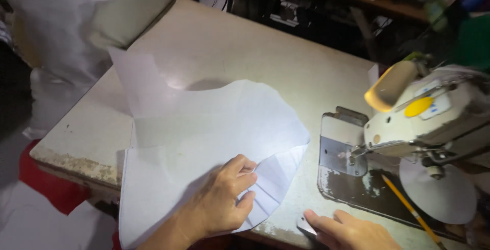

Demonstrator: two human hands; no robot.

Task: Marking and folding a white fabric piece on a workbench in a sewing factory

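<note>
A stack of white cut fabric pieces (pixel 204 132) lies spread on the worn table (pixel 240 51). My left hand (pixel 224 199) presses on its near edge, fingers curled over the layered edges at the fold. My right hand (pixel 347 229) rests on the table's front edge to the right, its fingers on a small silvery metal tool (pixel 306 225). A white sewing machine head (pixel 429 112) with a yellow patch stands to the right, its needle area over a metal plate (pixel 339 148).
A yellow pencil (pixel 411 209) lies by a white round disc (pixel 439 191) under the machine. A large white bag of material (pixel 76 20) stands at the table's far left. Dark shelving and clutter fill the back. Red cloth (pixel 46 183) hangs below the left edge.
</note>
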